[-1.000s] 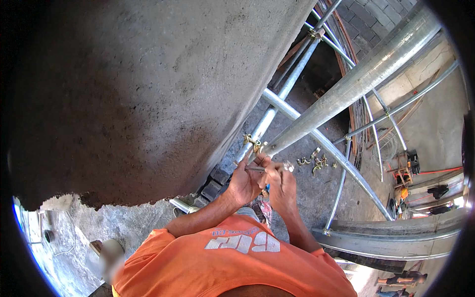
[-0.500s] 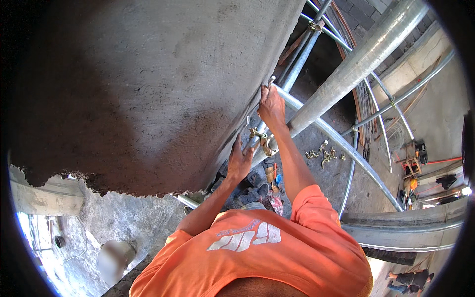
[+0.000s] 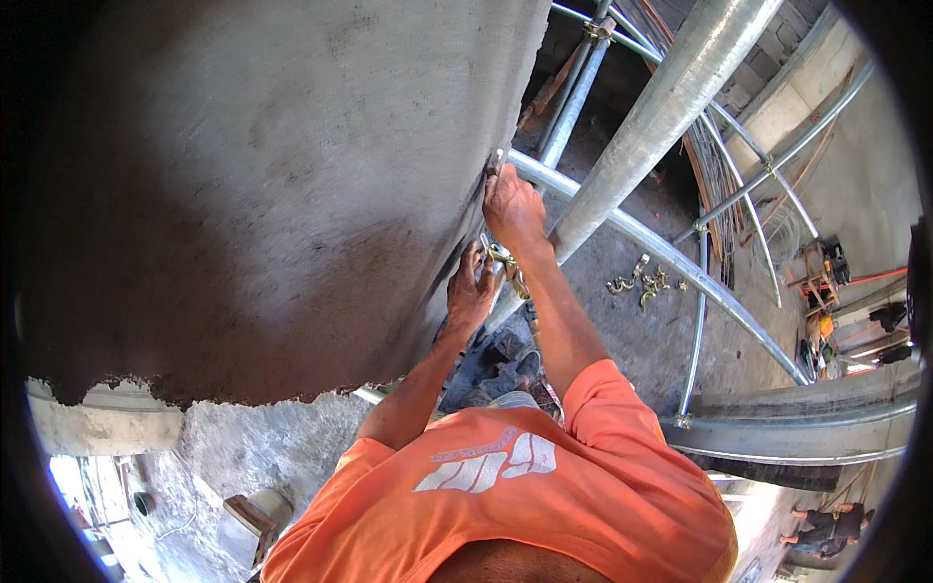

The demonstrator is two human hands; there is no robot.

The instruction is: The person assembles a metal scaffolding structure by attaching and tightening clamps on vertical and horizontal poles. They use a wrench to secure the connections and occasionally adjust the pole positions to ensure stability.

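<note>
My right hand [image 3: 515,209] is closed round a slim metal tool [image 3: 500,156], of which only the pale end shows above the fingers. It works close to the edge of a rough grey concrete face. Just below it, a brass-coloured scaffold coupler [image 3: 503,260] sits on the steel pipes, beside the thick upright pole [image 3: 653,126]. The fingers and thumb of my left hand [image 3: 470,293] come together at the coupler's left side, though its exact hold is partly hidden. A thinner galvanized pipe [image 3: 641,238] slants down to the right from near my right hand.
The big concrete slab face [image 3: 321,175] fills the left, with a ragged lower edge. Several loose couplers [image 3: 649,280] lie on the floor at right. More scaffold pipes [image 3: 575,107] cross at the back. A person [image 3: 826,530] is at the far lower right.
My left hand has come up to the coupler, its fingers now closer together. My right hand stays above, gripping the tool. The whole view has shifted slightly.
</note>
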